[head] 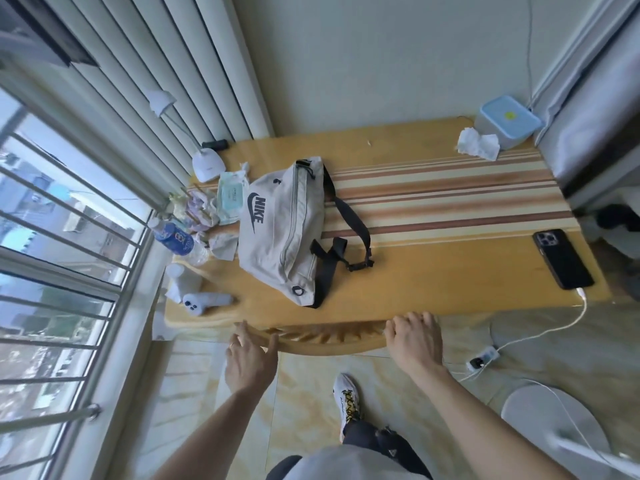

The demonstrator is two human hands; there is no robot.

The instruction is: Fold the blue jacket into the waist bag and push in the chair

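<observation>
- Two hands rest on the chair [322,339] back's curved top rail, which sits tucked just under the near edge of the table [450,271].
- Left hand [251,356] lies flat at the rail's left end, fingers loose, not clenched.
- Right hand [414,336] curls over its right end, slightly nearer the table.
- Rail runs left-right; pushing means straight toward the table.
- Waist bag [280,230] lies zipped on the table beyond; no blue jacket shows.
</observation>
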